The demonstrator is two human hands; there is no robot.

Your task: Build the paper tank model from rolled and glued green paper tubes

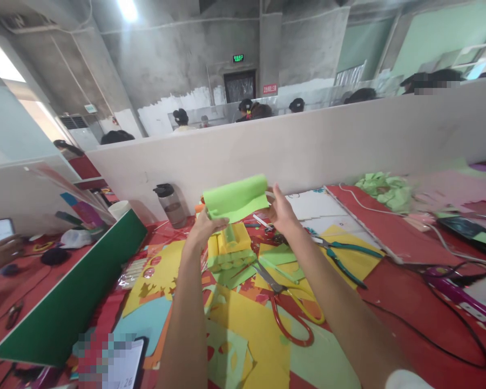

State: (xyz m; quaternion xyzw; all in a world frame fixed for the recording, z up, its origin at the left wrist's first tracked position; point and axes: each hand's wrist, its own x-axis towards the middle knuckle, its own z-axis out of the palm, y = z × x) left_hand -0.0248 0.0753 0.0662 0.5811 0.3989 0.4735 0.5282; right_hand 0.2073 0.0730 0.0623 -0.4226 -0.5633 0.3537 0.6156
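Two bare forearms (190, 313) of mine stretch over the red tabletop (397, 302), and both of my hands are closed on one lime-green sheet (237, 197), which I hold up in a curl above the clutter. My left hand (202, 229) pinches its lower left corner, thumb on top; my right hand (283, 213) grips its right end. Just below sits one yellow-and-green piece made of rolls (238, 237), its row of rolls too blurred for me to count. Between my arms lies one pair of scissors (275, 289) with one red loop and one yellow. Beside my right forearm is one teal-handled tool (350, 248); I can't tell whether it is pliers or snips. One white pen (261, 221) lies near my right hand. Farther left stand one dark-lidded bottle (170, 206) and one green board (76, 286), tilted on edge. One purple glue gun (461, 297) lies at far right, and one heap of crumpled green paper (384, 192) rests beyond it, near the white partition (299, 143).
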